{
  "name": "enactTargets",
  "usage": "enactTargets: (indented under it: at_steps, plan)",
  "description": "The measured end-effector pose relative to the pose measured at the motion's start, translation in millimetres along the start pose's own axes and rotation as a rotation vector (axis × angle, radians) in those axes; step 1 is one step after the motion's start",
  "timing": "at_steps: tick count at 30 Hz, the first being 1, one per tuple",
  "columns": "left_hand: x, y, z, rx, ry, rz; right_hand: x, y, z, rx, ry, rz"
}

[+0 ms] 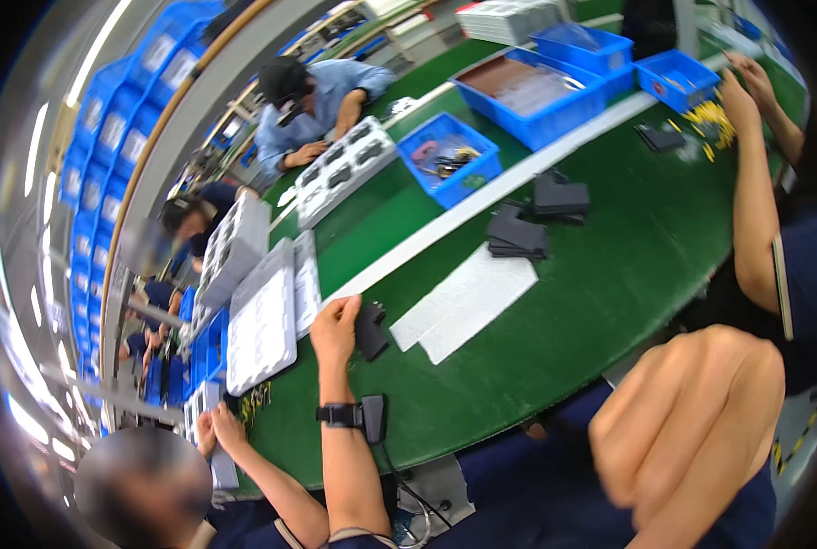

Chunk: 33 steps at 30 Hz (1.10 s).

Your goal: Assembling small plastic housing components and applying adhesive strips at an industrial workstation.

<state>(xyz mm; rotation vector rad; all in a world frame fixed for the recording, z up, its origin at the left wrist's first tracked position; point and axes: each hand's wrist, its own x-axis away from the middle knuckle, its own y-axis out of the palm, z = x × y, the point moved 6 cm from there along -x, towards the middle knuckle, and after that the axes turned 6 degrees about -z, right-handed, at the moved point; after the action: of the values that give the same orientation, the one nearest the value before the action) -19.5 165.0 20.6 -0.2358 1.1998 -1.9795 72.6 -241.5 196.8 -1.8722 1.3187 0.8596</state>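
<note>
My left hand [336, 331], with a black strap round its wrist, is over the green table, fingers pinched together. Right beside its fingers is a flat black part [370, 331]; I cannot tell whether they touch or grip it. Large and close at the lower right, my right hand [687, 416] is curled closed, and whatever it may hold is hidden. Farther up the table lie a white textured sheet [468, 302], a stack of flat black parts [516, 232] at its far end and another black stack [560, 198] beyond.
Blue bins [449, 174] stand behind a white divider strip [481, 194]. White trays [264, 320] lean at the left. One co-worker's hands [747, 87] are near yellow pieces [708, 123] at the right; another's hands [221, 430] are at the lower left. A cable [413, 489] hangs from a black box [373, 419].
</note>
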Motion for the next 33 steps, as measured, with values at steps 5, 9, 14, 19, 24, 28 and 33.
enactTargets:
  at_steps: [5, 9, 14, 19, 24, 28, 33]
  plan:
    - [-3.0, 6.3, 8.2, 0.321, -0.004, -0.022, 1.1, 10.1, -4.3, -0.057, -0.146, -0.092]
    - [3.7, 10.4, 23.3, 0.383, 0.053, -0.014, 6.4, 27.6, -9.9, -0.099, -0.208, -0.099]
    - [15.7, 4.0, 35.6, 0.194, 0.031, -0.054, -0.8, 44.9, -12.1, -0.145, -0.286, -0.131]
    - [16.2, 19.9, 60.3, 0.062, 0.218, -0.257, -35.6, 37.8, -14.7, -0.089, -0.144, -0.466]
    - [20.8, 19.5, 42.8, -0.059, 0.144, -0.279, -15.1, -13.9, 79.1, 0.155, 0.411, -0.374]
    - [23.1, 21.5, 58.3, -0.034, 0.103, -0.200, 12.4, -82.8, 155.9, 1.649, 0.744, -0.090]
    - [30.1, 24.4, 47.0, -0.101, 0.078, -0.201, 69.0, -122.3, 197.4, 1.732, 1.066, -0.061]
